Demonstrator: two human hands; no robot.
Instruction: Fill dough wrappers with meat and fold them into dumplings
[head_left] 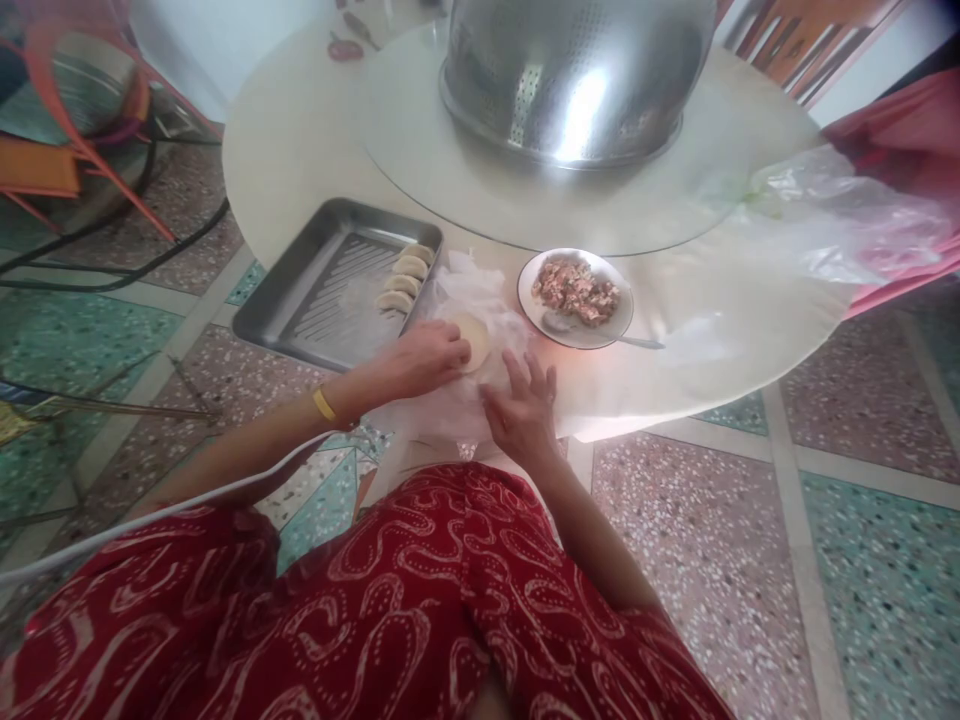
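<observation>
Speckled terrazzo floor (862,520), round table (300,130)

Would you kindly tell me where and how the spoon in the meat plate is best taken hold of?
Grip the spoon by its handle end, coming from the right: the handle juts past the plate rim, while the bowl lies beside the meat.

Left hand (424,358) fingertips rest on the round dough wrapper (474,340), just beside the metal tray (300,290). Right hand (523,408) lies open, near the wrapper. Filling plate (576,298) sits beyond the wrapper.

tray (300,300) left of wrapper (474,340), plate (529,300) right, colander (577,70) behind
</observation>
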